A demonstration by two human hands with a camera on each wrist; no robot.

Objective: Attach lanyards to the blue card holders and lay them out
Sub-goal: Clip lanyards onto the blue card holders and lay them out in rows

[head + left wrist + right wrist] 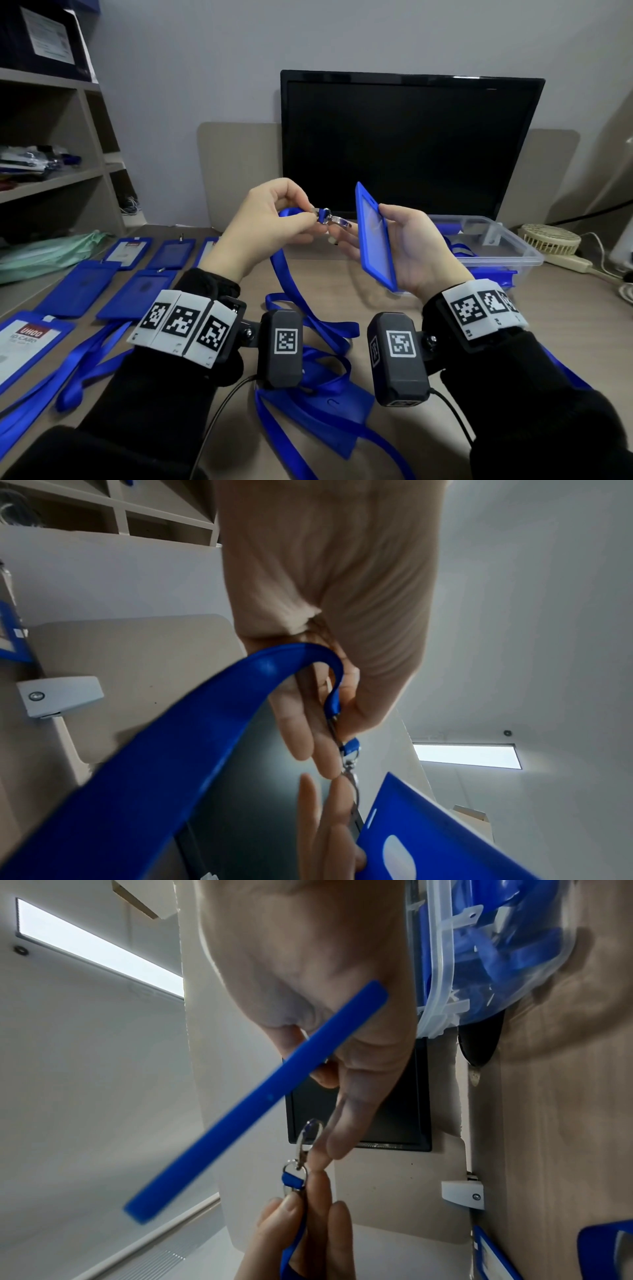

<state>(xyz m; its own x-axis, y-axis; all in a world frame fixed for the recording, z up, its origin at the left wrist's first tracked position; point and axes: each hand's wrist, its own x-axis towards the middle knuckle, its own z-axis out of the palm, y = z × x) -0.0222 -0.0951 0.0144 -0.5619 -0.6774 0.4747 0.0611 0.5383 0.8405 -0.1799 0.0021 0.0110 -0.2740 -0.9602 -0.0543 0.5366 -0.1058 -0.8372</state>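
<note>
The small silver metal swivel clip point(330, 218) at the end of the blue fabric lanyard strap point(291, 274) lies between your two hands, its long axis running roughly level from your left fingertips toward your right ones. Your left hand point(270, 219) pinches the clip's ring end between thumb and forefinger, fingers curled together on it; the strap loops back over that hand and trails down to the desk below. The hook end points away from your left fingertips and reaches the tips of your right fingers point(337, 1139), which touch or nearly touch it in the right wrist view.

The flat blue rectangular plastic card holder point(375, 236) stands on edge in your right hand point(416, 246), clamped between the thumb on one face and the curled fingers behind. Its long axis runs away from you and upward, crosswise to the clip. The slot at its short end point(371, 818) sits just beside the clip's hook in the left wrist view, but I cannot tell that the hook has entered it.

So the coming move, as I judge it, turns on this: the slot lies just beyond the hook tip, on the far side from your left fingers, and the left hand carrying the clip is the one to close that gap while the right steadies the holder.

Outward, other blue card holders point(77, 291) lie in rows on the wooden desk point(342, 274) left of your left hand, and a clear plastic storage box point(507, 246) sits beyond your right.
</note>
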